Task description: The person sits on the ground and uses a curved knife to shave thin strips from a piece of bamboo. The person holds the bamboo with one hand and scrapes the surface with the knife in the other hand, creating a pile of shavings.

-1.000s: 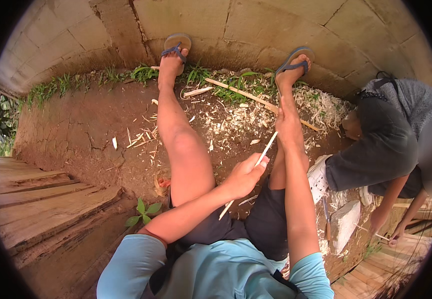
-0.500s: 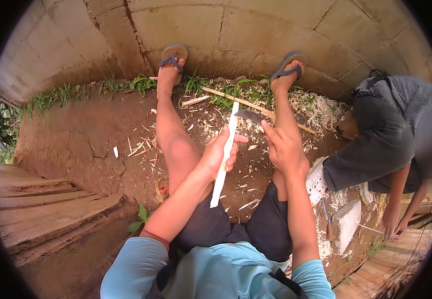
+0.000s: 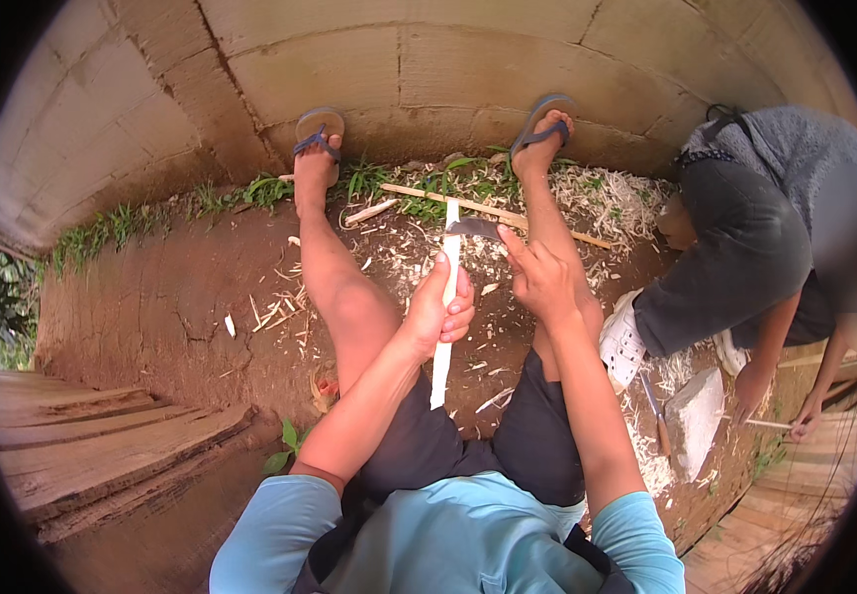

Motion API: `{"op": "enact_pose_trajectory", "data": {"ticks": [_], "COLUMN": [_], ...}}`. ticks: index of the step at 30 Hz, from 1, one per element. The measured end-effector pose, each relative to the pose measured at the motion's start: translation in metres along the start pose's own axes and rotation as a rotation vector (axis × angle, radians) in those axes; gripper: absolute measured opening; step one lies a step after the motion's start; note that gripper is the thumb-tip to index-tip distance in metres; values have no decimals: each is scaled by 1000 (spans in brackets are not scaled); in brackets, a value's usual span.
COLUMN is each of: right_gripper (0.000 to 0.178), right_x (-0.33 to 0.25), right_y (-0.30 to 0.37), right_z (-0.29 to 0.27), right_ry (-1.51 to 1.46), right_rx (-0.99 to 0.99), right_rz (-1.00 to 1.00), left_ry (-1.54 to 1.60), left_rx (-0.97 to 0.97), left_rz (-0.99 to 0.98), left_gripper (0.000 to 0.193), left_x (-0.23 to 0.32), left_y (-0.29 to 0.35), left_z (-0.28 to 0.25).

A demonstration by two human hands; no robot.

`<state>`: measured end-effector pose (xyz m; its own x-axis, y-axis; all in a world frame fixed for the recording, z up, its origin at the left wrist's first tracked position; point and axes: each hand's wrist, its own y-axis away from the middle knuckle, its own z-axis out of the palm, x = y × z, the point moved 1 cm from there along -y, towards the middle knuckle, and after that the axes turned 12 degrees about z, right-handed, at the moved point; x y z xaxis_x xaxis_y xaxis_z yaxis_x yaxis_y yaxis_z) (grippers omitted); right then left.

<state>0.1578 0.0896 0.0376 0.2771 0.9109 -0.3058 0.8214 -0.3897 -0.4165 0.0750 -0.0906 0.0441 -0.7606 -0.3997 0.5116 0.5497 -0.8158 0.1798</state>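
Note:
A pale, freshly whittled wooden strip (image 3: pixel 440 374) stands nearly lengthwise in front of me, its lower end by my dark shorts. My left hand (image 3: pixel 438 312) is wrapped around its middle, thumb lying along the wood. In my right hand (image 3: pixel 550 282) is a knife (image 3: pixel 475 228) with a dark, curved blade; its handle is hidden in my fist. The blade lies across the strip near its far end, with the index finger stretched toward the back of the blade.
A long thin stick (image 3: pixel 498 210) lies beyond my hands among wood shavings (image 3: pixel 612 203). Right of me a person (image 3: pixel 735 247) bends over, hands on a thin stick. Near them are another knife (image 3: pixel 660 421) and a pale stone block (image 3: pixel 696 421). Planks (image 3: pixel 102 426) lie left; a block wall (image 3: pixel 428 69) stands ahead.
The fingers of my left hand have closed more around the strip, which stands more upright. The blade now lies against the strip. The whole view has shifted slightly.

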Motion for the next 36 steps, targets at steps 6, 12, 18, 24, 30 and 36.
{"op": "enact_pose_trajectory", "data": {"ticks": [6,12,18,24,30,36], "right_gripper": [46,36,34,36,36,39], "right_x": [29,-5,-20,-18,-12,-8], "right_y": [-26,2,-2,3,1,6], "right_z": [-8,-28,-28,-17,-19,-22], "right_ry": [-45,-145,-164,-220,-272,-253], "right_rx": [389,71,24,-28,-53,-2], "right_rz": [380,77,-15,-4,-34,-47], "left_ry": [-190,357,117,-196,-536,-716], "left_rx": [-186,-109,-48,-7,66,52], "left_rz": [-245,172,91,212,220,204], "left_gripper": [57,48,37,36,35,31], "left_x": [-30,35,9,11,13,7], "left_y": [15,-6,3,3,3,9], "left_z": [17,-21,-6,-3,-2,3]}}
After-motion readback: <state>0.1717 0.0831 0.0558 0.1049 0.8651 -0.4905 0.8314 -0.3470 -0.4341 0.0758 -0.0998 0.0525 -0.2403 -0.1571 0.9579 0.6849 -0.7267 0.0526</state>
